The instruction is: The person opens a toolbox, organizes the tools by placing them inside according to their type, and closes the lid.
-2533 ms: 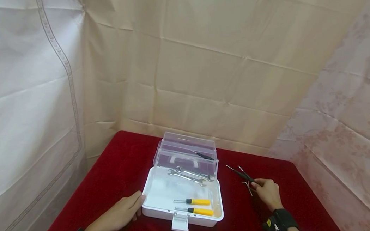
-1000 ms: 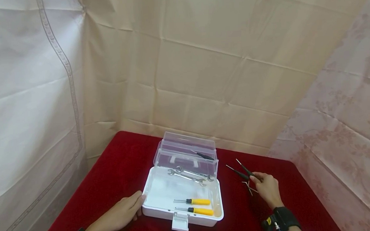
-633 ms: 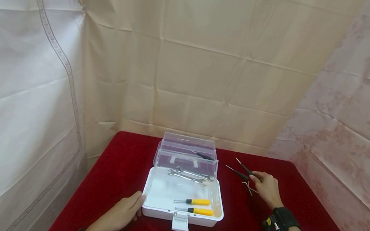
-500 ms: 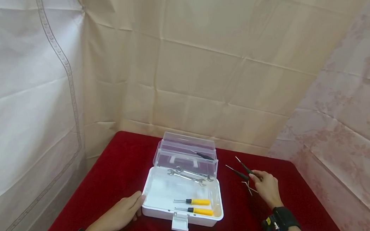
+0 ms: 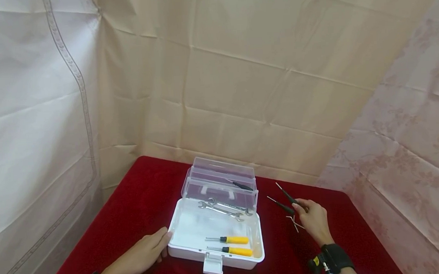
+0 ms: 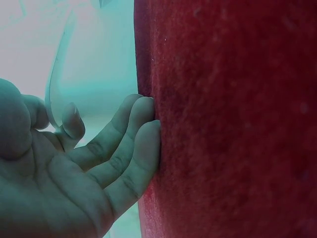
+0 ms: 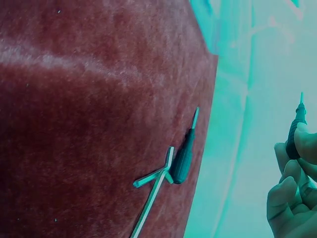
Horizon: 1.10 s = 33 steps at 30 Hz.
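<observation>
An open white toolbox (image 5: pixel 192 222) with a clear lid lies on the red cloth. My left hand (image 5: pixel 147 252) holds its left rim, the thumb and index finger at the wall in the left wrist view and the other fingertips on the cloth. On the right, my right hand (image 5: pixel 315 221) pinches a black-handled screwdriver (image 7: pixel 297 124) by its handle, metal tip pointing away. Below it lie a second black-handled screwdriver (image 7: pixel 184 158) and crossed hex keys (image 7: pixel 151 198). Inside the box are two yellow-handled screwdrivers (image 5: pixel 238 240) and two wrenches (image 5: pixel 222 211).
A dark-handled tool (image 5: pixel 242 186) rests in the box's raised lid (image 5: pixel 222 174). The latch (image 5: pixel 213 264) hangs at the front. Behind the red table (image 5: pixel 143 192) hangs a beige cloth (image 5: pixel 231 90).
My right hand has raised one black-handled screwdriver away from the other and shifted it slightly farther back. The left hand stays at the toolbox.
</observation>
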Tool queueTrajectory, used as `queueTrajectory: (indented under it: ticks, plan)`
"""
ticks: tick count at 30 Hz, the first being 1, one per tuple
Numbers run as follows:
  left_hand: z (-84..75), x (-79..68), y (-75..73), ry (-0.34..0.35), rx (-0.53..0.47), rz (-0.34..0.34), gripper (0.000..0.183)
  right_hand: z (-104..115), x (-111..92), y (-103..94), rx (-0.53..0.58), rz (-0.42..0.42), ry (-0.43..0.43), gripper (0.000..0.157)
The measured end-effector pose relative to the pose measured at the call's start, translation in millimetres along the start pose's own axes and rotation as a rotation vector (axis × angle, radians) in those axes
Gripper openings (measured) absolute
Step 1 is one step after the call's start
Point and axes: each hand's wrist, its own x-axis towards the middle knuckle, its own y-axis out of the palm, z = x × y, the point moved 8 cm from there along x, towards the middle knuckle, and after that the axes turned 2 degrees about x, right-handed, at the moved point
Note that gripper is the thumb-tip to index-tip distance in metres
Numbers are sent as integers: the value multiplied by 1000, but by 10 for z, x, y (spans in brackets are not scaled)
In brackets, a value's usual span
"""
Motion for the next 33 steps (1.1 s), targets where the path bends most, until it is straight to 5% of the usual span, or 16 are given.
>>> queueTrajectory:
  ticks: [33]
  plan:
    - [33, 11, 18, -13, -11, 6, 32, 552, 93, 64, 53, -66, -165, 19]
